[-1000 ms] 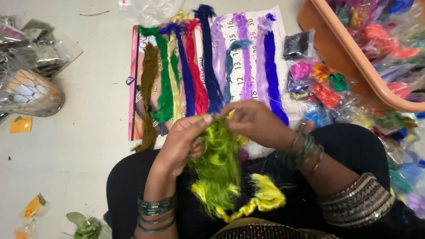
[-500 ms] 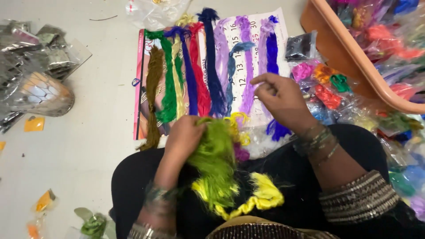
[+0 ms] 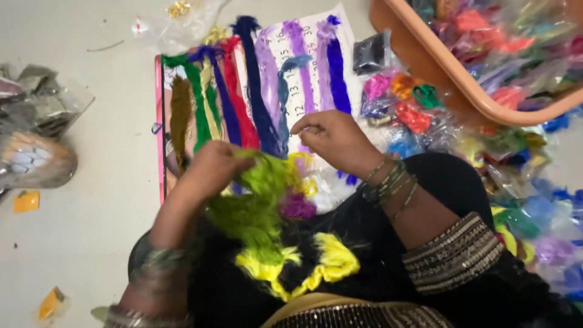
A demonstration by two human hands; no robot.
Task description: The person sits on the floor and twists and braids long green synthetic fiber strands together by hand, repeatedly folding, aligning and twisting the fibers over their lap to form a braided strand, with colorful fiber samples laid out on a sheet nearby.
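My left hand [image 3: 209, 170] grips the top of a lime-green bundle of thread [image 3: 255, 203] that hangs down over my lap. My right hand [image 3: 334, 140] is lifted off the bundle, fingers pinched together over the lower part of a white sheet [image 3: 313, 73]; whether a fine strand is between them I cannot tell. On that sheet lie several thread skeins side by side: green [image 3: 194, 100], red [image 3: 240, 103], dark blue [image 3: 258, 91], lilac [image 3: 300, 61]. A yellow skein [image 3: 322, 261] and a small purple tuft [image 3: 297, 206] rest on my black clothing.
An orange plastic tub [image 3: 486, 103] full of bagged coloured threads stands at the upper right. Loose bags of thread [image 3: 413, 103] spread below it along the right side. Crumpled clear bags [image 3: 42, 121] lie at the left on the pale floor, with small yellow scraps [image 3: 27, 200].
My right hand has left the green bundle and moved up and right over the sheet. My left hand has stayed on the bundle's top.
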